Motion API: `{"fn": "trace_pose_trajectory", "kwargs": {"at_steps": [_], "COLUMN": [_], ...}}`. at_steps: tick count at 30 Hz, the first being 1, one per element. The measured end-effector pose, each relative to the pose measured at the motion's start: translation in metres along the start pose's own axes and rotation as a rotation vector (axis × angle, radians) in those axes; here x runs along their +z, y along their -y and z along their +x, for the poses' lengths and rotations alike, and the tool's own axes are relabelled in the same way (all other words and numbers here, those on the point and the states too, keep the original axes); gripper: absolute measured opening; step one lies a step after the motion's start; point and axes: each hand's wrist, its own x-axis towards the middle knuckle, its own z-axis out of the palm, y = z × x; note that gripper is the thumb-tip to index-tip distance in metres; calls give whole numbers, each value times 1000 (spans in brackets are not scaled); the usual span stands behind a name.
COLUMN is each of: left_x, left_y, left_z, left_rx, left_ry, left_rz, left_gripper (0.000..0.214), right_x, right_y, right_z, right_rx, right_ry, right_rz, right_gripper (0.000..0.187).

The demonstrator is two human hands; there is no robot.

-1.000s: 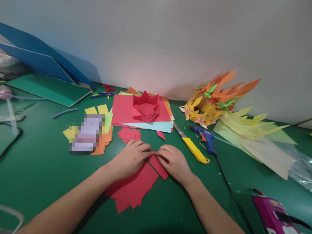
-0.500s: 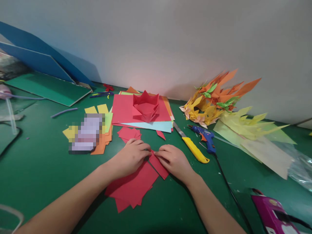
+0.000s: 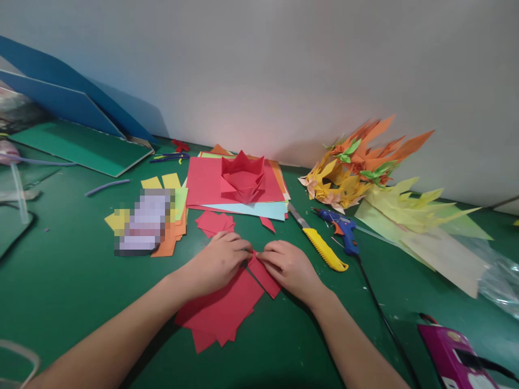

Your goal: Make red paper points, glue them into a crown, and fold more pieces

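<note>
My left hand [image 3: 219,262] and my right hand [image 3: 290,267] meet fingertip to fingertip over a small red paper piece [image 3: 263,275] on the green table. Both hands have curled fingers pinching and pressing that piece at its top corner. Under my left wrist lies a loose pile of red paper squares [image 3: 221,313]. A few more small red squares [image 3: 214,222] lie just beyond my left hand.
A red folded paper crown shape [image 3: 242,177] sits on a stack of coloured sheets [image 3: 203,183]. A yellow utility knife [image 3: 322,247] and a blue glue gun [image 3: 343,229] lie right of my hands. Orange and yellow paper flowers [image 3: 357,167] are at the back right. A magenta device [image 3: 456,356] is near right.
Almost nothing differs. My fingers shift slightly on the red piece, and both hands stay in place.
</note>
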Motion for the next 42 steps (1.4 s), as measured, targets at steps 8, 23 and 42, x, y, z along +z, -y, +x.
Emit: {"fn": "trace_pose_trajectory", "kwargs": {"at_steps": [8,23,42], "left_x": [-1,8,13], "left_y": [-1,-1,3], "left_z": [0,2,-2], "left_rx": [-31,-41,0], "left_ry": [6,8,-19], "left_rz": [-21,19,95], "left_gripper": [31,35,36], "right_x": [-1,-3,-8], "right_y": [1,5,-5], "right_z": [0,3,-4], "right_rx": [9,37,26], "right_ry": [25,46,-87], "right_rz": [2,-28,4], "right_gripper": [27,20,43]}}
